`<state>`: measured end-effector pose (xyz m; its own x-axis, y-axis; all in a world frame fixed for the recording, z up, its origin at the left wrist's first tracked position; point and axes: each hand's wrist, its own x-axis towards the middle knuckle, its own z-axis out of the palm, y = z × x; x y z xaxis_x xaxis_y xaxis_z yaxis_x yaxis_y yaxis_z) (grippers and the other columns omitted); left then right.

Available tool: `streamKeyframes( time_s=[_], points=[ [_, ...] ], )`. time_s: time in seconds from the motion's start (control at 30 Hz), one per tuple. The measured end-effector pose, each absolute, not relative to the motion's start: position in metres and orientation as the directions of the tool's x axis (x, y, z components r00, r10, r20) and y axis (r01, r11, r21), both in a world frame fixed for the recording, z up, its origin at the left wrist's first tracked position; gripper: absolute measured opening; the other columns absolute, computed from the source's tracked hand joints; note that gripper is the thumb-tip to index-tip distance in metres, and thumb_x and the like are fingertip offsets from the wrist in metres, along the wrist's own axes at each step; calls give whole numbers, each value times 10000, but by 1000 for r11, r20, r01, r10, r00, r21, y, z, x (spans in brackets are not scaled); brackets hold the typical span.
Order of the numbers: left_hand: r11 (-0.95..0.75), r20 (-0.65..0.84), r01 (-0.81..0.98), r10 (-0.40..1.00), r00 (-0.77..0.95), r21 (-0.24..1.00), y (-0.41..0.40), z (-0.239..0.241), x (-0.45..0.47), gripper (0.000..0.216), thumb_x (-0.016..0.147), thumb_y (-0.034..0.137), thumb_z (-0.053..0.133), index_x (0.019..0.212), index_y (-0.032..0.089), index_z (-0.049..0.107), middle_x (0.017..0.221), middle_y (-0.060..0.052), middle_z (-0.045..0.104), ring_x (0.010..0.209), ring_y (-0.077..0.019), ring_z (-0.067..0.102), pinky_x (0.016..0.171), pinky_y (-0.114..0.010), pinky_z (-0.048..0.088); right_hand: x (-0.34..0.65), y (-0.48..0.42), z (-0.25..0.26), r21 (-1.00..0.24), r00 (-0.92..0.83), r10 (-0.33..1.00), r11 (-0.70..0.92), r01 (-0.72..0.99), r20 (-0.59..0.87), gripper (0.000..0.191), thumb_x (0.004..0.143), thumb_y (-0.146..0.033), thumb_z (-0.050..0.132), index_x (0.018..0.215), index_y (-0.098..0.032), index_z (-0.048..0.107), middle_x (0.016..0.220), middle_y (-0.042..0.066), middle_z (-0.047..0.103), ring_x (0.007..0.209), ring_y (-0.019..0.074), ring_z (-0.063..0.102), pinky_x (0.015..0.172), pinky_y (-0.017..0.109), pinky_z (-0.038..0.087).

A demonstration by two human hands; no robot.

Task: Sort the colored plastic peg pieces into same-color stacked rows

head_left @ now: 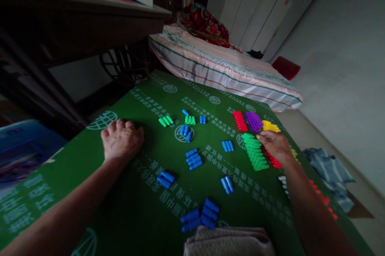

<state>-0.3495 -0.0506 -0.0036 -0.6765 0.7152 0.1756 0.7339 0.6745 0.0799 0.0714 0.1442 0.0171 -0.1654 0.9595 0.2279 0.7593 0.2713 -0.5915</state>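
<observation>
My left hand (pixel 122 140) rests palm down on the left part of the green table, fingers slightly bent and apart, holding nothing. On the right, my right hand (pixel 275 143) has its thumb and fingers pinched together at the upper end of a green row of small plastic pieces (pixel 255 153). Whatever lies between those fingertips is too small to make out. Red pieces (pixel 273 159) show partly beneath this hand. Beyond it lie a red row (pixel 240 121), a purple row (pixel 254 122) and yellow pieces (pixel 270 126). Loose blue bullet-shaped pieces (pixel 194 160) lie in small groups mid-table, with green pieces (pixel 166 120) farther back.
A folded grey cloth (pixel 228 242) lies at the table's near edge (pixel 135 224). White pieces (pixel 283 183) and orange-red pieces (pixel 323 198) sit by my right forearm. A bed (pixel 225 67) stands beyond the table, a dark desk (pixel 90 19) at left.
</observation>
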Motion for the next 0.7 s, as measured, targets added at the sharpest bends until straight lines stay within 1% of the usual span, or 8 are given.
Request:
streamKeyframes(
  time_s=[0.17, 0.3, 0.47, 0.6, 0.7],
  points=[
    [675, 183, 734, 715, -675, 74, -51, -5, -349, 525, 858, 405, 259, 1113, 53, 554, 1221, -220, 519, 1211, -372, 392, 975, -491, 351, 62, 144, 27, -653, -168, 949, 305, 693, 266, 319, 666, -482, 626, 795, -200, 703, 802, 57, 738, 741, 207, 681, 746, 335, 514],
    [676, 189, 733, 711, -677, 79, -51, -6, -349, 509, 859, 402, 267, 1108, 64, 555, 1218, -211, 520, 1213, -370, 389, 983, -493, 348, 45, 143, 38, -701, -196, 941, 336, 628, 275, 334, 650, -492, 659, 783, -189, 701, 752, 55, 729, 690, 204, 671, 699, 332, 519],
    [672, 199, 735, 710, -675, 94, -52, -6, -349, 507, 857, 388, 276, 1110, 44, 551, 1236, -227, 506, 1214, -383, 386, 982, -508, 347, 2, 134, 46, -758, -309, 915, 391, 523, 259, 338, 643, -498, 667, 757, -180, 685, 704, 49, 714, 662, 202, 664, 649, 321, 514],
    [670, 206, 736, 710, -673, 98, -54, -6, -349, 498, 856, 381, 280, 1103, 52, 561, 1220, -222, 522, 1200, -383, 406, 971, -501, 356, -42, 125, 35, -734, -477, 852, 463, 496, 215, 247, 715, -423, 630, 784, -192, 683, 724, 35, 720, 667, 182, 665, 650, 294, 507],
    [666, 212, 740, 712, -669, 99, -55, -7, -349, 514, 857, 391, 273, 1114, 56, 565, 1233, -231, 523, 1209, -385, 412, 971, -493, 355, -78, 118, 27, -669, -570, 804, 519, 532, 170, 179, 754, -358, 620, 832, -213, 690, 772, 25, 733, 717, 173, 674, 670, 275, 506]
  ],
)
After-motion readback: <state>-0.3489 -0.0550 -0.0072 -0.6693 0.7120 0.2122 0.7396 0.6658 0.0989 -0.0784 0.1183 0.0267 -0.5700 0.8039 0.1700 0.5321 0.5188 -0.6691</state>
